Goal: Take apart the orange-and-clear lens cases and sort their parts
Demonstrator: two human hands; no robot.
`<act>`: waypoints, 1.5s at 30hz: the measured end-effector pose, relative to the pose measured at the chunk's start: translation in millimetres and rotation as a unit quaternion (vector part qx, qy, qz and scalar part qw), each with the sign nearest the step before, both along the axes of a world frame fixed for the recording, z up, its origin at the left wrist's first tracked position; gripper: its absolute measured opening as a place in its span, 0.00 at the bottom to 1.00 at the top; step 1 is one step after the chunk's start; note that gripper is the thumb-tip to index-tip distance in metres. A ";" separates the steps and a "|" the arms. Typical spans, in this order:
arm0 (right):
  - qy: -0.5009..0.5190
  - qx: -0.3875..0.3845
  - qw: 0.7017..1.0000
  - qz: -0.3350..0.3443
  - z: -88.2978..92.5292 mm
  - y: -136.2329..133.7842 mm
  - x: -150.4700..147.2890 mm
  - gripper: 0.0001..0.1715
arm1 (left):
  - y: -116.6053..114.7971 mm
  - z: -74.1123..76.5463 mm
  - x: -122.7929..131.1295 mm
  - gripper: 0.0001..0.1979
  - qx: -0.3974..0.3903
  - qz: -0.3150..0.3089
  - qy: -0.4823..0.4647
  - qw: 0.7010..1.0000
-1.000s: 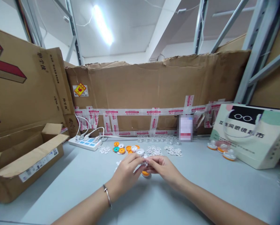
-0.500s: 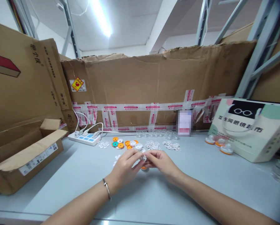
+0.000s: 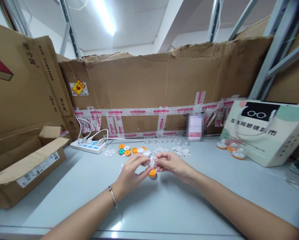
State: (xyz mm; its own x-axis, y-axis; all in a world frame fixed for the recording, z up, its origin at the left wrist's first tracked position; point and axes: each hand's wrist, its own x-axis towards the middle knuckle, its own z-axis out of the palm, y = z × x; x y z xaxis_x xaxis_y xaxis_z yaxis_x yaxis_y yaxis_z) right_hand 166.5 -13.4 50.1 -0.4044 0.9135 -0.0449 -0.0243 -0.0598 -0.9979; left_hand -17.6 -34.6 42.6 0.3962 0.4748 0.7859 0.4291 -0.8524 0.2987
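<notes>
My left hand pinches a small clear plastic piece between thumb and fingers, above the table. At its right side, my right hand pinches a small white ring-shaped piece that meets the clear one. Fingers hide part of both. Just below them sits a round orange cap on the table. Behind the hands lie orange caps, a green cap and white caps. Piles of small white plastic pieces lie farther right.
A row of clear cups lines the back. At left are a power strip and an open cardboard box. On the right stand a paper bag, several orange-based clear pieces and a bottle. Tall cardboard closes the back.
The hands have parted slightly, so the clear piece and the orange cap beneath show more. The whole view has shifted a little.
</notes>
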 end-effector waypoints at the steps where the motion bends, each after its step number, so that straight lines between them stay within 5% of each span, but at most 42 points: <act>1: -0.029 0.032 0.999 -0.022 1.6 7.6 9.7 0.18 | 0.1 0.6 -0.2 0.08 -0.008 0.004 -0.006 1.000; 3: -0.122 0.116 0.981 -0.094 3.8 25.9 34.7 0.15 | 0.6 1.0 -1.3 0.08 -0.030 0.011 -0.018 0.999; 6: -0.372 0.205 0.879 -0.216 2.3 53.7 76.2 0.06 | 3.1 -0.1 -3.8 0.07 -0.087 0.022 -0.043 0.995; 8: -0.434 0.208 0.845 -0.234 -1.7 67.4 97.5 0.04 | 5.4 -1.1 -5.2 0.07 -0.136 0.028 -0.062 0.988; 13: -0.491 0.200 0.814 -0.235 -13.9 80.6 116.7 0.04 | 8.7 -0.7 -4.8 0.06 -0.218 0.040 -0.093 0.971; 25: -0.453 0.172 0.848 -0.213 -19.1 82.7 115.0 0.03 | 11.8 -6.1 -4.6 0.06 -0.243 0.031 -0.083 0.966; 33: -0.333 0.196 0.906 -0.174 -35.2 77.4 72.1 0.08 | 12.9 -8.3 -4.5 0.06 -0.237 0.021 -0.072 0.969; 40: -0.312 0.223 0.907 -0.172 -44.1 73.5 45.4 0.06 | 14.1 -9.7 -3.1 0.07 -0.243 0.014 -0.066 0.968; 45: -0.309 0.289 0.890 -0.171 -28.6 55.1 36.7 0.10 | 12.4 -7.3 -1.6 0.07 -0.270 0.014 -0.071 0.960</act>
State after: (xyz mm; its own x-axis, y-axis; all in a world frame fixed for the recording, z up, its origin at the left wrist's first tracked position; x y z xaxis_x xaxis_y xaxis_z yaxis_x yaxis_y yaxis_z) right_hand 203.2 41.8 21.5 -0.1595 0.9213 0.3547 0.6213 0.3729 -0.6891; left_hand -19.2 -22.2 35.2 0.2843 0.8366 0.4683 0.3710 -0.5464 0.7509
